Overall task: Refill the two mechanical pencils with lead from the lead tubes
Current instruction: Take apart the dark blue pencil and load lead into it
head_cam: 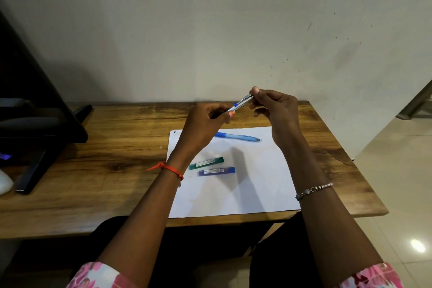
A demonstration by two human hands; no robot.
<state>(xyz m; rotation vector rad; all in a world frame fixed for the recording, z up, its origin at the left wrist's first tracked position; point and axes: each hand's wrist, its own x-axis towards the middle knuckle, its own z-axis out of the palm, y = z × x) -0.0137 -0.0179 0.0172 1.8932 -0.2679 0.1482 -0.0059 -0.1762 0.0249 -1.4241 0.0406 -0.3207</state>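
Observation:
A silver mechanical pencil (240, 103) with a blue clip is held in the air above the table. My left hand (205, 124) grips its lower barrel. My right hand (273, 107) pinches its upper end between thumb and fingers. A second, light blue mechanical pencil (238, 136) lies flat on the white paper sheet (233, 194), just below my hands. Two lead tubes lie side by side on the sheet nearer to me: a green lead tube (206, 163) and a blue lead tube (217, 171).
The wooden table (105, 170) stands against a pale wall. A black monitor stand (42, 138) takes up its left part, with a white object (5, 182) at the far left edge. Tiled floor (397, 182) lies to the right.

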